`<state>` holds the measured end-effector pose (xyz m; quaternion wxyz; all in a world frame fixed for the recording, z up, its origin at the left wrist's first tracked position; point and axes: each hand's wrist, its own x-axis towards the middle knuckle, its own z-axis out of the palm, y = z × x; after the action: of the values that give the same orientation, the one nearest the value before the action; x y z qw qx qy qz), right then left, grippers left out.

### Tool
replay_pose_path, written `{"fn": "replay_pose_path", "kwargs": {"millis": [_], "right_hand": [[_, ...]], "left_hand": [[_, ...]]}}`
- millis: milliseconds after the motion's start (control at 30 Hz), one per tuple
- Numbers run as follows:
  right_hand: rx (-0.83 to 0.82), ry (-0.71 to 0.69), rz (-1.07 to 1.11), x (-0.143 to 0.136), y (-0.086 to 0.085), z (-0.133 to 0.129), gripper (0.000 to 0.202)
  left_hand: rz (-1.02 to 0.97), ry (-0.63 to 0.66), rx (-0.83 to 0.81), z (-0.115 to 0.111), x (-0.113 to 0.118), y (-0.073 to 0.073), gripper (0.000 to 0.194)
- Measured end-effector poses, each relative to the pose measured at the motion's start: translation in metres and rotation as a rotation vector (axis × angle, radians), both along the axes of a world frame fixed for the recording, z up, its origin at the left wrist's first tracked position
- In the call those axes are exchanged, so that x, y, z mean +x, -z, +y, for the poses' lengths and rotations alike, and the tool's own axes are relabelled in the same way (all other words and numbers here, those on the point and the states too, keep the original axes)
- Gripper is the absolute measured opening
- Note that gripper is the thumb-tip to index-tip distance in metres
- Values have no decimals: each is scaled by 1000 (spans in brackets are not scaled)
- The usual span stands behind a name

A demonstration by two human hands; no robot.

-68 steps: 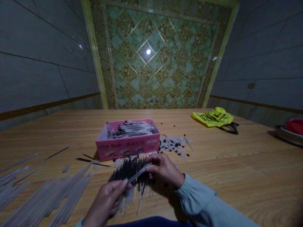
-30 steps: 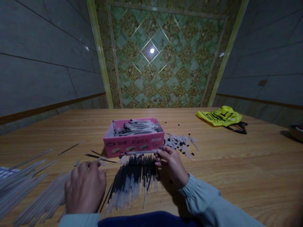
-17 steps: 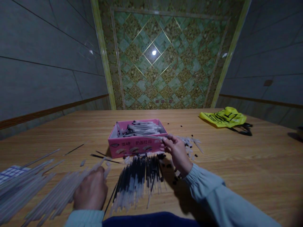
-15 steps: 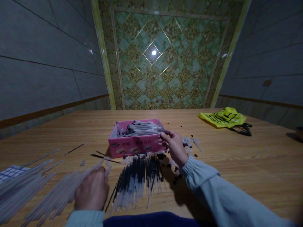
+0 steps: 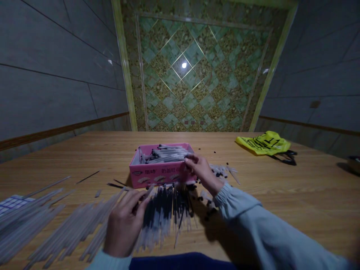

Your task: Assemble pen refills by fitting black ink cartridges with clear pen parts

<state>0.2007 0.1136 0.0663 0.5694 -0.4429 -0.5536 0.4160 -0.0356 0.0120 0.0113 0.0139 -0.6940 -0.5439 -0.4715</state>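
Observation:
My left hand (image 5: 125, 221) is closed in a pinch on a clear pen barrel (image 5: 149, 192), whose end sticks out past the fingertips; the rest is hidden. Just in front stands a pink cardboard box (image 5: 157, 177) filled with grey-white pens (image 5: 170, 153). My right hand (image 5: 204, 172) reaches over the box's front right edge, its thumb and fingers pinched at the end of a pen lying on top. Between the hands, a row of dark pen refills with pale lower ends (image 5: 160, 213) lies on the table.
Clear tubes (image 5: 70, 232) are spread at the left, by a blue-checked white item (image 5: 15, 204). Small black plugs and clear bits (image 5: 221, 171) are scattered right of the box. A yellow bag (image 5: 263, 144) with black handles lies at the far right of the wooden table (image 5: 281, 202).
My left hand has moved right and up from the clear tubes, a clear barrel now showing at its fingertips. My right hand has shifted slightly left along the box edge.

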Motion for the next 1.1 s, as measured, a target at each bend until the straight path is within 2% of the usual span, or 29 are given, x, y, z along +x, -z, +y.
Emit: {"fn": "replay_pose_path", "kwargs": {"millis": [33, 100, 167, 233, 333, 433, 567, 800, 900, 1000, 1033, 1100], "right_hand": [[-3, -45, -51, 3, 9, -14, 12], [53, -177, -315, 7, 28, -40, 3], [135, -218, -579, 9, 44, -62, 10], [239, -272, -819, 10, 55, -79, 15], [369, -340, -1032, 6, 62, -92, 16], [469, -378, -1111, 2, 63, -95, 13], [582, -457, -1124, -3, 63, -98, 10], [762, -539, -1135, -1, 62, -100, 14], [842, -500, -842, 1, 57, -106, 19], [842, -291, -442, -3, 46, -122, 39], [835, -235, -362, -5, 42, -128, 48], [847, -211, -295, -9, 35, -138, 57]], "left_hand": [[-114, 40, -56, -1, 3, 1, 17], [-367, 132, -221, -3, 10, 2, 18], [-601, 251, -378, -5, 17, 2, 20], [-799, 324, -465, -5, 23, 2, 23], [-1061, 325, -537, -5, 29, 2, 30], [-1245, 278, -551, -5, 31, 3, 37], [-1336, 292, -588, -3, 28, 5, 34], [-1497, 279, -637, 0, 27, 7, 14], [-1585, 253, -637, 1, 27, 7, 10], [-1699, 242, -646, 2, 27, 7, 16], [-1726, 239, -656, 2, 27, 6, 16], [-1755, 234, -688, 1, 28, 5, 16]]}}
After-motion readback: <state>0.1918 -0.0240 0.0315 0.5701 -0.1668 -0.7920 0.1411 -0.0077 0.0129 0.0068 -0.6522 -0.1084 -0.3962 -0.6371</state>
